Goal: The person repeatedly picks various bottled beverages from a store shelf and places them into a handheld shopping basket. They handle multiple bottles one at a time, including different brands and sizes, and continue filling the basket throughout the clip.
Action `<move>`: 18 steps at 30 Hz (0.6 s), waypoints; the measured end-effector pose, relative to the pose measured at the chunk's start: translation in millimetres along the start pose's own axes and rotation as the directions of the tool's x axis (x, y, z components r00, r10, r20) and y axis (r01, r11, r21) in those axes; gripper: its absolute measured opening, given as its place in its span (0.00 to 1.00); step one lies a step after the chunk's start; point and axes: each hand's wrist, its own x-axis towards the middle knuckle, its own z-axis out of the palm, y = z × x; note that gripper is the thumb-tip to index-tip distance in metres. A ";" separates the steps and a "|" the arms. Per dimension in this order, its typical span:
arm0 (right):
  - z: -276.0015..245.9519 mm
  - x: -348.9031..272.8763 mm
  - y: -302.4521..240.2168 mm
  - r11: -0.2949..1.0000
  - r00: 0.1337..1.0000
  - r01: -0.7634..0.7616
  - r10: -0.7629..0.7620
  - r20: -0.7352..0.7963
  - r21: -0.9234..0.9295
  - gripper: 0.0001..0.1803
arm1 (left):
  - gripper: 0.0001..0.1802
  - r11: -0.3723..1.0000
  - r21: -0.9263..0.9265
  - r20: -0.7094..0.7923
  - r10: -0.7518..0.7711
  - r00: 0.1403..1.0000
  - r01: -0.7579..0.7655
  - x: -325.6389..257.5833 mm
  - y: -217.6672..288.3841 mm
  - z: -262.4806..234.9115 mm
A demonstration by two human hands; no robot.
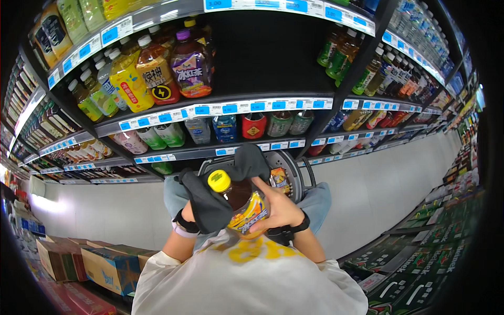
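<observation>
My right hand [279, 207] is closed around a large bottle of dark brown tea drink [247, 206]. The bottle has a yellow cap and a purple, orange and yellow label, and is tilted in front of my chest. A dark grey cloth [210, 206] covers most of my left hand [187, 212], beside the bottle. The left fingers are hidden under the cloth, which seems gripped in them. Another part of the cloth stands up behind the bottle. Beyond, between my knees, is a grey shopping basket [295, 164] with a colourful package [281, 181] in it.
A drinks shelf [231, 107] runs across in front, with a gap right of a purple-capped bottle [192, 65]. Cardboard boxes [107, 268] stand behind on the left. Stacked green cases [415, 262] stand behind on the right. Pale floor [378, 178] extends to the right.
</observation>
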 end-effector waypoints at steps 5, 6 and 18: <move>15.7 -7.7 2.1 0.970 0.968 -0.233 0.224 0.111 0.076 0.57 | 0.24 0.952 0.294 -0.087 0.119 0.989 -0.089 -8.0 16.7 10.2; 16.0 -7.9 0.5 0.966 0.960 -0.257 0.251 0.125 0.034 0.57 | 0.23 0.898 0.432 -0.108 0.138 0.985 -0.079 -12.7 17.3 11.8; 32.2 -5.4 -16.9 0.909 0.981 -0.192 0.189 -0.045 -0.370 0.59 | 0.37 0.821 0.567 -0.486 0.271 0.831 0.063 -20.2 -19.5 29.5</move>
